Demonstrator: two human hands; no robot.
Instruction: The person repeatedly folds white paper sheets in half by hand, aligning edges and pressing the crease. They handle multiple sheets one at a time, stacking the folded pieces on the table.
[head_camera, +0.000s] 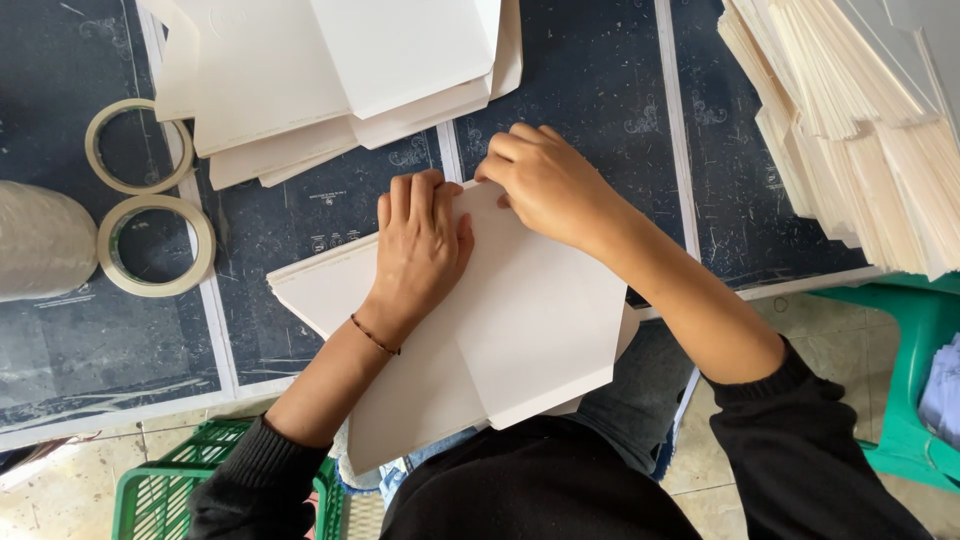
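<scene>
dark cutting mat (590, 90) | L hand (420, 245) flat on folded card (520, 330) | R hand (550, 185) fingers pinch top edge

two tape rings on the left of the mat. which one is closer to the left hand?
The lower tape ring, the wider one beside the clear plastic roll. The upper tape ring lies farther back from the left hand, near the white sheet pile.
</scene>
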